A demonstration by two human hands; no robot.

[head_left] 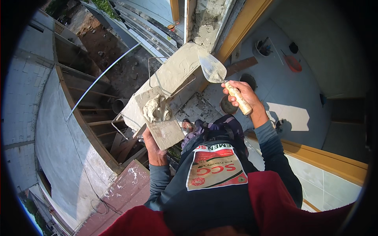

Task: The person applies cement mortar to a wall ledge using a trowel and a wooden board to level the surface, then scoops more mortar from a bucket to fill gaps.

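My left hand (154,147) grips a flat plasterer's hawk board (167,135) from below. A lump of wet grey mortar (155,109) sits on the board's far half. In my right hand (246,96) is a pointing trowel (213,68), its pale wooden handle wrapped by my fingers. The trowel's blade is at the far right end of a mortar-coated ledge (175,67); whether it touches the surface I cannot tell. Smooth, damp-looking mortar covers the ledge top. The hawk board overlaps the ledge's near left part.
Bent metal rods (149,67) clamp around the ledge. Beyond it the ground drops away, with a pale hose (103,74) crossing. A wooden frame (242,27) rises at right. Inside, on the floor, are buckets (228,105), a tool bucket (263,48) and a red basin (292,63).
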